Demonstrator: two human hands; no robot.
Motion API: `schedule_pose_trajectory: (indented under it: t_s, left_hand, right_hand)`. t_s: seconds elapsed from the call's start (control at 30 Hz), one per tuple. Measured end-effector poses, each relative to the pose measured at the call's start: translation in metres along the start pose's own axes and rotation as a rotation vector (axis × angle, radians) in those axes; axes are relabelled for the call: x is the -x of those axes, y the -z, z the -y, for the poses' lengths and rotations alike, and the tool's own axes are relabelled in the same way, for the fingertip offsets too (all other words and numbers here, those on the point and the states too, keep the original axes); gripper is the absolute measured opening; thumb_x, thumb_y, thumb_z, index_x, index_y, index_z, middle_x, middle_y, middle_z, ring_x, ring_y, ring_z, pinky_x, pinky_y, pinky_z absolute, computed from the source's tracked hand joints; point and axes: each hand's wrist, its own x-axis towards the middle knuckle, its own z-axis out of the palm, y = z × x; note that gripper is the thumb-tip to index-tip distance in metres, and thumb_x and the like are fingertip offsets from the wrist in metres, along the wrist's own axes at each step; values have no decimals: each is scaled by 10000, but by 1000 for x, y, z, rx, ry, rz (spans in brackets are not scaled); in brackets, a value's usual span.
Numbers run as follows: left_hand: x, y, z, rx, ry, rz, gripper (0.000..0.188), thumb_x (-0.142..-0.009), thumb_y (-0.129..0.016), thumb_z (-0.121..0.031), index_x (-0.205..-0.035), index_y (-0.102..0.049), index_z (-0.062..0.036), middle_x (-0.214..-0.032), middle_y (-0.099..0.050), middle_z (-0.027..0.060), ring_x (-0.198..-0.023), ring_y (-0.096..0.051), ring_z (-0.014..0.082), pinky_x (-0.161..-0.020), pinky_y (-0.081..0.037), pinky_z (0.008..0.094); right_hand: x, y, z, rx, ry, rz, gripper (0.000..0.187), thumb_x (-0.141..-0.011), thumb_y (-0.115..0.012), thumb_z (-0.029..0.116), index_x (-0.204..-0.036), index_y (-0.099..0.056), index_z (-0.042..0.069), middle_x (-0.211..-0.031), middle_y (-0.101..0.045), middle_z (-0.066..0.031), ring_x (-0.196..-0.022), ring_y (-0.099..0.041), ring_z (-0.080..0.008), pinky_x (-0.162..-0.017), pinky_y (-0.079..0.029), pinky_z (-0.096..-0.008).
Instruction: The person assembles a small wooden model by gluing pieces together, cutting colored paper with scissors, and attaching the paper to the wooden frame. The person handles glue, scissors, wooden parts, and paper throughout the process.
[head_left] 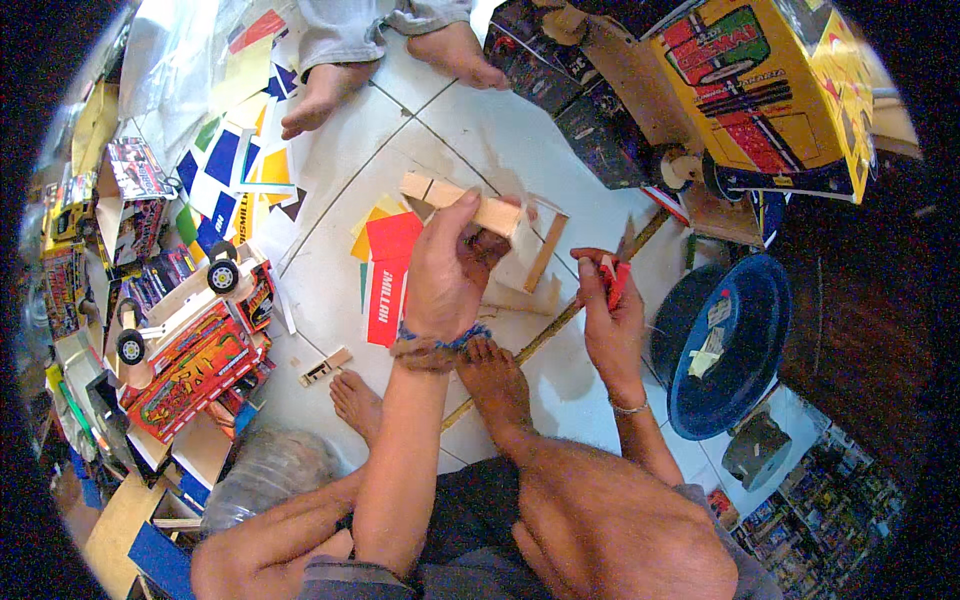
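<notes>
My left hand (446, 265), with a cord bracelet at the wrist, grips a short pale wooden block (497, 215) above the tiled floor. A dark line crosses the block near its far left end. To the right, my right hand (613, 325) pinches a small red piece (618, 276) whose exact kind I cannot make out. Beneath the left hand lies a red sticker strip (385, 295) with white lettering, over yellow and green pieces. A thin wooden strip (547, 252) lies on the floor between the hands, near a long yellowish stick (550, 335).
A toy truck (195, 350) lies on its side at left, near coloured sticker sheets (222, 180). Another person's bare feet (450, 52) are at the far side. A large yellow printed truck body (755, 90) stands far right, above a blue basin (735, 350).
</notes>
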Motion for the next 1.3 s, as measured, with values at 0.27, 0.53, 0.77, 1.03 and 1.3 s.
schedule_pose_trajectory:
  t_s: [0.27, 0.53, 0.77, 1.03, 1.3]
  left_hand:
    - [63, -6, -21, 266, 249, 174, 375, -978, -580, -390, -1049, -592, -22, -866, -665, 109, -829, -668, 286, -827, -556, 428]
    - [106, -5, -16, 393, 444, 277, 332, -1023, -465, -383, -1029, -610, -84, -751, -574, 10, -696, -577, 147, -626, -492, 325]
    - [132, 8, 5, 108, 547, -214, 453, -1030, -451, -430, -1188, -624, -42, -812, -656, 29, -611, -534, 145, -604, -469, 299]
    - [141, 51, 12, -440, 195, -62, 478, -1074, -416, -462, -1286, -542, -53, -1088, -650, 101, -1020, -654, 223, -881, -542, 369]
    - [151, 28, -15, -315, -54, -29, 514, -1088, -349, -414, -1438, -417, -44, -1371, -542, 163, -1208, -582, 295, -975, -515, 457]
  right_hand:
    - [9, 15, 71, -295, 225, 337, 212, -969, -659, 121, -1163, -690, 40, -887, -634, 25, -750, -498, -50, -665, -408, -217]
    - [6, 16, 78, -196, 410, 736, 331, -874, -737, 76, -1201, -703, 39, -1058, -743, -94, -971, -706, -189, -854, -540, -313]
    - [13, 11, 66, -60, 503, 774, 308, -791, -795, 106, -1095, -757, 71, -1031, -761, -100, -974, -733, -238, -870, -551, -333]
    - [16, 4, 52, 5, 389, 611, 291, -767, -810, 122, -1047, -753, 69, -942, -755, -105, -881, -737, -233, -751, -537, -304]
    - [12, -1, 51, 24, 260, 607, 253, -832, -793, 222, -1007, -725, 52, -855, -705, -118, -781, -695, -256, -702, -529, -360]
